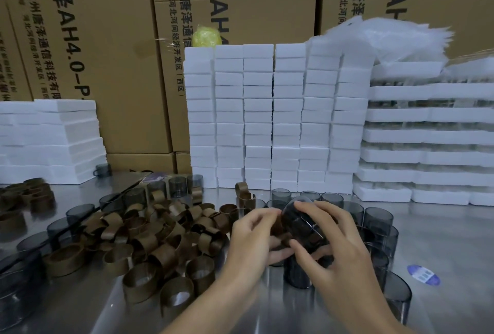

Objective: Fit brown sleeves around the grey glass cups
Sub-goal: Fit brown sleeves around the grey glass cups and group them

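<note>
**A:** Dead centre, a tall wall of stacked white foam blocks (pixel 270 120), standing on a shiny steel tabletop (pixel 441 232).

**B:** Behind that wall, big brown cardboard cartons with black print (pixel 107 39) fill the back.

**A:** Left of it, a lower pile of flat white foam slabs (pixel 53 141). Right of it, layered white foam trays (pixel 427 136).

**B:** Crinkled clear plastic bags (pixel 395 39) heaped above its right end, and a yellow-green round lump (pixel 207 37) on its top left corner.

Only the person's hands and forearms can be seen, at the near edge. The left hand (pixel 248 237) and right hand (pixel 339 256) are bare, with long, slim fingers. The left forearm (pixel 203 304) and right forearm (pixel 374 317) are bare as far as they show. The left fingertips are blurred, and the nails are too unclear to describe.
</note>
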### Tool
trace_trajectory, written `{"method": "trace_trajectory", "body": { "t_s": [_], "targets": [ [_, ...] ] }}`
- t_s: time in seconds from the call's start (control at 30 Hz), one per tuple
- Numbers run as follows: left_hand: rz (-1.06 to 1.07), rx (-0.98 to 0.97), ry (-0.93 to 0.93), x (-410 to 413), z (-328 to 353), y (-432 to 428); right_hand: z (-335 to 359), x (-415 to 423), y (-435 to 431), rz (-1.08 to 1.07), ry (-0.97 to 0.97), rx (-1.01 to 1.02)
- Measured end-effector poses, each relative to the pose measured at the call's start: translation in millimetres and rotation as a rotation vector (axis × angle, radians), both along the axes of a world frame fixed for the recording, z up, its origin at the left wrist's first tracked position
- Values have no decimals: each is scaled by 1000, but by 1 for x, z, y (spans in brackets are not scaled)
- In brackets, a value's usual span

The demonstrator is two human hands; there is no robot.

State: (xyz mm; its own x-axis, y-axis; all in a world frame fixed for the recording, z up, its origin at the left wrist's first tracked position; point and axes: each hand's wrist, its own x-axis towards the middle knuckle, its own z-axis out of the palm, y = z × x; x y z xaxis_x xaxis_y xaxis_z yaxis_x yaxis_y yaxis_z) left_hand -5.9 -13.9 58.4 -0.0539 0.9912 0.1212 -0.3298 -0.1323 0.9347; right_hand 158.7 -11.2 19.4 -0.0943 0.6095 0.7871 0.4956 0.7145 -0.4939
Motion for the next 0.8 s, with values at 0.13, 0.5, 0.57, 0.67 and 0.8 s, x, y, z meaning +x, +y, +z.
{"method": "trace_trajectory", "body": {
  "t_s": [0.13, 0.5, 0.57, 0.67, 0.8],
  "targets": [
    [9, 4, -43, 3, -3, 0, 4, 1, -1, 8, 52, 6],
    [-202, 108, -135, -1, -7, 5, 15, 7, 3, 98, 252, -114],
    [-181, 112, -138, -1, -7, 7, 16, 7, 1, 77, 224, -116],
    [-162, 101, -135, -2, -4, 7, 14, 8, -1, 58, 189, -114],
    [-181, 124, -87, -1, -4, 4, 16, 6, -4, 18, 215, -94]
  ]
}}
